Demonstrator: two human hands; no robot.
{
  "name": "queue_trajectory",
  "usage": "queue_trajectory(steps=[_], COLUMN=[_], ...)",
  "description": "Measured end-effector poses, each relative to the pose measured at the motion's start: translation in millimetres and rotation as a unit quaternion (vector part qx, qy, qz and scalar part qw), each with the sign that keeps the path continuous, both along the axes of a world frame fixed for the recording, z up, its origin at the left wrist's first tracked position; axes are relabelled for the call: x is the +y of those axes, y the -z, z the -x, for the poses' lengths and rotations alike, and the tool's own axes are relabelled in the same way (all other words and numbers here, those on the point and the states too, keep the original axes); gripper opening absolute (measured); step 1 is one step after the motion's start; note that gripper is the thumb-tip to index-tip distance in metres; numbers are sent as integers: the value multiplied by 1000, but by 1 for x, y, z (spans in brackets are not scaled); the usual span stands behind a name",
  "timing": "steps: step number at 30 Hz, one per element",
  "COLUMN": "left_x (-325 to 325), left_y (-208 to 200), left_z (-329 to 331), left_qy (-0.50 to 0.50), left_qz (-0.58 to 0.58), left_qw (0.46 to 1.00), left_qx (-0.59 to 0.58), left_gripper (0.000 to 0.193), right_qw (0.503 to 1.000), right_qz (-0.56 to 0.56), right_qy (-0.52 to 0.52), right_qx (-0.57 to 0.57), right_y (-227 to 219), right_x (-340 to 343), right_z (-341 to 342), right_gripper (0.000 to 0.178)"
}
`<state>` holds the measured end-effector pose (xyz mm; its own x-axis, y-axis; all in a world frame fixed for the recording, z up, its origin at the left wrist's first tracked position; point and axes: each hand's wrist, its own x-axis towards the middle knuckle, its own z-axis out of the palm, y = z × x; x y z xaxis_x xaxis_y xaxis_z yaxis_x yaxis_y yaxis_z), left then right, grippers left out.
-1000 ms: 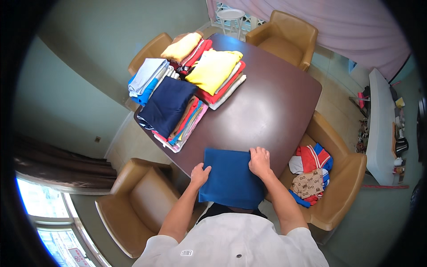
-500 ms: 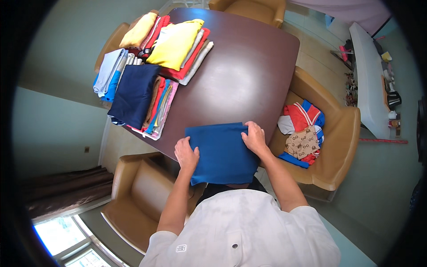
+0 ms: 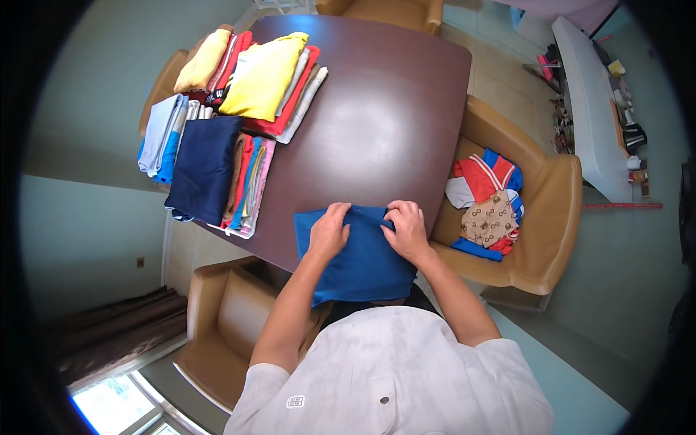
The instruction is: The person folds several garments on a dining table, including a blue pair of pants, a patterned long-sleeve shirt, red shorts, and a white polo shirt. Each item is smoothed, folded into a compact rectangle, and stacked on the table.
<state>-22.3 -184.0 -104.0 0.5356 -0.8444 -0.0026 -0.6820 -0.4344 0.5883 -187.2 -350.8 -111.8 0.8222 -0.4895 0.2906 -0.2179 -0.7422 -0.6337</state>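
Observation:
A dark blue folded cloth (image 3: 362, 264) lies at the near edge of the table, its near part reaching toward my body. My left hand (image 3: 331, 230) grips its far edge around the middle, fingers curled over the fabric. At the far right corner, my right hand (image 3: 407, 228) pinches the same edge, and the cloth bunches slightly between the two hands. Its far left corner lies free of my fingers. Whether it is a garment or a plain piece of fabric, I cannot tell.
Folded clothes in several stacks stand on the table's left, with a yellow garment (image 3: 264, 76) and a navy one (image 3: 205, 170) on top. Loose clothes (image 3: 487, 210) lie on the tan chair (image 3: 540, 239) to the right. Another tan chair (image 3: 243, 308) stands at near left.
My left hand has moved from the cloth's left side to its far edge, nearer my right hand. The right hand has shifted slightly left, and the far edge has bunched up.

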Motion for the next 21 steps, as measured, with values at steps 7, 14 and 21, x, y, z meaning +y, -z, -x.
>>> queue_trajectory(steps=[7, 14, 21], left_x=[5, 1, 5], left_y=[29, 23, 36], left_z=[0, -8, -23], left_qy=[6, -54, -55], left_qz=[13, 5, 19], left_qw=[1000, 998, 997], left_qx=[-26, 39, 51], left_gripper=[35, 42, 28], right_qw=[998, 982, 973], right_qz=[-38, -174, -151], right_qy=[58, 71, 117], right_qx=[-1, 22, 128], right_y=[22, 28, 40], right_x=[14, 7, 1], right_z=[11, 0, -20], right_gripper=[19, 17, 21])
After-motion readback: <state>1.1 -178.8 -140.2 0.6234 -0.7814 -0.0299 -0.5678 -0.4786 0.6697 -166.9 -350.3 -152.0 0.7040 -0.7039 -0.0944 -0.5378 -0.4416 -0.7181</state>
